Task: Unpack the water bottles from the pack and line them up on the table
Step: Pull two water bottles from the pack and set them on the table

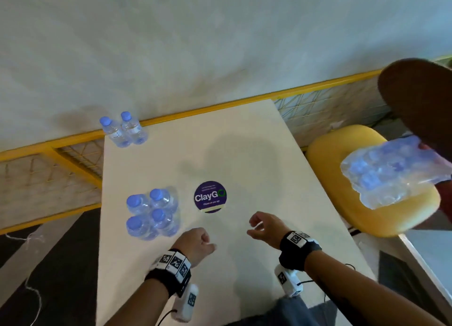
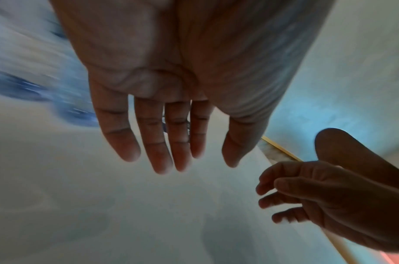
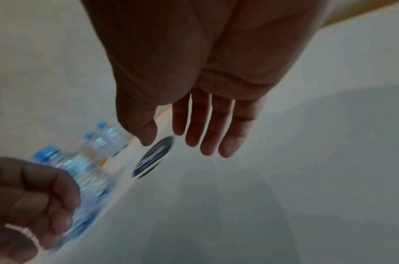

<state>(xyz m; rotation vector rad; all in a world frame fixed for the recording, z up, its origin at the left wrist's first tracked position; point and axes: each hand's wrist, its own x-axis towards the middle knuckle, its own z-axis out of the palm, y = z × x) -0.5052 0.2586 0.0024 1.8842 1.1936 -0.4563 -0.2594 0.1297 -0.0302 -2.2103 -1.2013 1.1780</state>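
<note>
Four blue-capped water bottles (image 1: pixel 152 213) stand clustered at the table's near left, clear wrap still clinging round them. Two more bottles (image 1: pixel 123 130) stand side by side at the far left corner. My left hand (image 1: pixel 195 242) hovers just right of the cluster, empty, with relaxed fingers (image 2: pixel 158 157). My right hand (image 1: pixel 263 228) hangs over the table's middle, also empty, its fingers (image 3: pixel 207 139) loose. At the right, another person's arm (image 1: pixel 415 100) holds a full shrink-wrapped pack of bottles (image 1: pixel 396 171) in the air above a chair.
A round dark ClayGo sticker (image 1: pixel 210 196) lies on the white table (image 1: pixel 244 142). A yellow chair (image 1: pixel 342 203) stands to the right of the table. A yellow rail with mesh (image 1: pixel 73 149) runs behind the table along the wall.
</note>
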